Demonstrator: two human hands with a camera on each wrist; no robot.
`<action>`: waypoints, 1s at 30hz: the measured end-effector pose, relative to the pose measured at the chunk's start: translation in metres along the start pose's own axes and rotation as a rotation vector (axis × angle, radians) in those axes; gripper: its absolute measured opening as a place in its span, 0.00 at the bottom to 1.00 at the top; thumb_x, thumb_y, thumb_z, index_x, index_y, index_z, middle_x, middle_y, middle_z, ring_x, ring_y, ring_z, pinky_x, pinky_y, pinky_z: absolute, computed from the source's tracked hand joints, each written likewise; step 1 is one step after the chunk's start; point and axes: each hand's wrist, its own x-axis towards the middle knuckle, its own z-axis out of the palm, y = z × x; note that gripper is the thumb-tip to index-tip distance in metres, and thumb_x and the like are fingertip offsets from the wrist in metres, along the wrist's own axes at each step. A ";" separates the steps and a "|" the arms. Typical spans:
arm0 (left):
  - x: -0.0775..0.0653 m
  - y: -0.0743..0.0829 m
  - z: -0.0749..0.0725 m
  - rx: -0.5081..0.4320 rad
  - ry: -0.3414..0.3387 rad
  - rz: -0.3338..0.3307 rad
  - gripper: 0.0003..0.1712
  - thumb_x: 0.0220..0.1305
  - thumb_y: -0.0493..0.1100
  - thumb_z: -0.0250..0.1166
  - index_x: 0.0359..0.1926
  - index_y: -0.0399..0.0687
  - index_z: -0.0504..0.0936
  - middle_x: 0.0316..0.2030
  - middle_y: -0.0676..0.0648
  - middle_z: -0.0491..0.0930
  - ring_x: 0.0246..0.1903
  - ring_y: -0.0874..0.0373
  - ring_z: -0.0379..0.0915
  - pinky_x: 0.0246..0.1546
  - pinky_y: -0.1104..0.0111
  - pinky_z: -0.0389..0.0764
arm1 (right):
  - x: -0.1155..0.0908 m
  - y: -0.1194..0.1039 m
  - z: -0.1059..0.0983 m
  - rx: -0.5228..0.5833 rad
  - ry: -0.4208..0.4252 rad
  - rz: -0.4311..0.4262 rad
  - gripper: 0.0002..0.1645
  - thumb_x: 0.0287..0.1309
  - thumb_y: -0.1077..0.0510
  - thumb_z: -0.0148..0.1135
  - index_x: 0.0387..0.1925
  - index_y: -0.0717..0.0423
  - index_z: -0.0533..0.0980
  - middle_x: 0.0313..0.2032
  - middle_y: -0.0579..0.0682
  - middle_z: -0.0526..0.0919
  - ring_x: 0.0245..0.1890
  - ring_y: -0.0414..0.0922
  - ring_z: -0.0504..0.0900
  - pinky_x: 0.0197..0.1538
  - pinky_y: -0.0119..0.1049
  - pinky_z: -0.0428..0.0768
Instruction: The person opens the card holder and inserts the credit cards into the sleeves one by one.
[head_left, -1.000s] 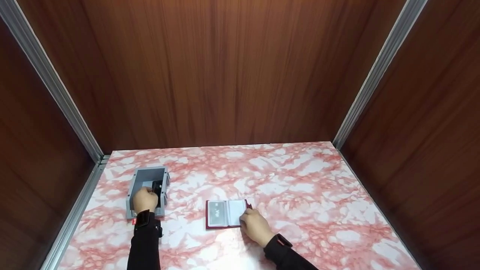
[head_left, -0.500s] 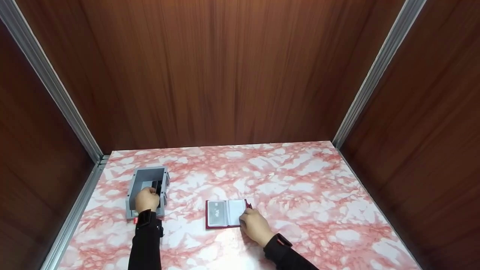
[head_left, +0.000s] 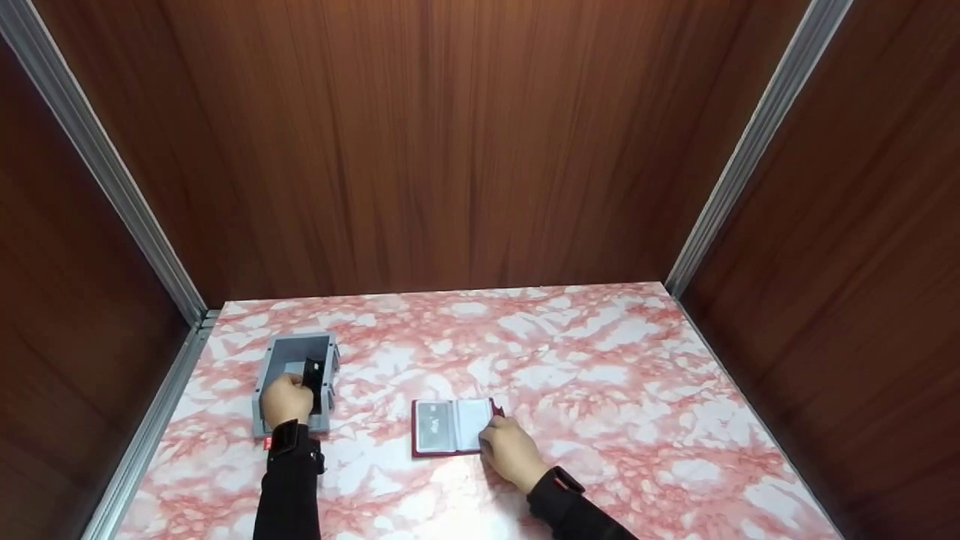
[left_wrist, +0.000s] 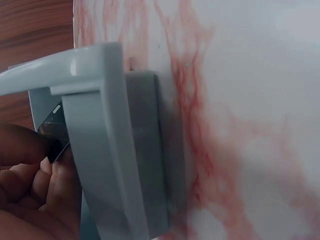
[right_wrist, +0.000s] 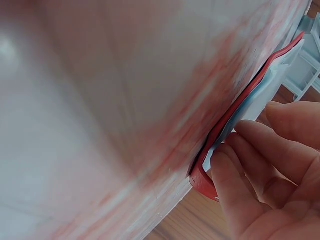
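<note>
A black card stands tilted inside the grey plastic bin, close to its right wall, pinched between the thumb and curled fingers of the left hand, which reaches in over the bin's near part. The bin lies at the left of the marbled tabletop, its open side up, with a small red patch at its near edge. To the right of the bin and well apart from it, a red card holder lies spread flat near the middle of the table's near half. Its left page carries a greyish card with "VIP" lettering; its right page is pale. The right hand rests its fingertips against the holder's right side, the fingers only gently bent and touching the page edge rather than wrapped around it. Black sleeves cover both forearms, with a dark strap around each wrist. Beyond the red-and-white tabletop rises a brown wood-grain back panel, joined to side panels by metal rails at the left and right corners.
</note>
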 end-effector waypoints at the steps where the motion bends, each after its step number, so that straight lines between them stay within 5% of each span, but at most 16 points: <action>1: 0.000 0.000 -0.001 -0.002 0.010 0.004 0.16 0.60 0.31 0.53 0.45 0.26 0.81 0.43 0.28 0.80 0.45 0.30 0.75 0.50 0.44 0.72 | 0.000 0.000 0.000 0.000 0.000 -0.002 0.06 0.49 0.66 0.71 0.24 0.55 0.81 0.27 0.47 0.74 0.27 0.47 0.75 0.31 0.36 0.78; 17: 0.002 0.009 -0.014 -0.065 0.160 0.020 0.15 0.60 0.30 0.53 0.45 0.27 0.80 0.40 0.28 0.80 0.44 0.31 0.74 0.49 0.46 0.71 | 0.000 0.000 0.001 0.015 0.002 -0.011 0.05 0.48 0.66 0.70 0.24 0.55 0.81 0.26 0.47 0.75 0.27 0.46 0.75 0.32 0.36 0.77; 24: 0.007 0.023 -0.019 -0.121 0.261 0.076 0.14 0.60 0.29 0.55 0.44 0.28 0.81 0.37 0.30 0.79 0.44 0.33 0.73 0.50 0.47 0.69 | 0.001 0.001 0.000 0.018 0.001 -0.013 0.04 0.49 0.66 0.70 0.25 0.56 0.82 0.27 0.47 0.75 0.28 0.47 0.75 0.33 0.36 0.77; 30: 0.005 0.040 -0.022 -0.178 0.258 0.064 0.13 0.61 0.29 0.56 0.45 0.30 0.82 0.37 0.33 0.78 0.43 0.38 0.73 0.49 0.49 0.70 | 0.001 0.001 0.000 0.012 -0.003 -0.013 0.05 0.47 0.66 0.71 0.24 0.55 0.81 0.28 0.47 0.75 0.28 0.47 0.75 0.33 0.36 0.78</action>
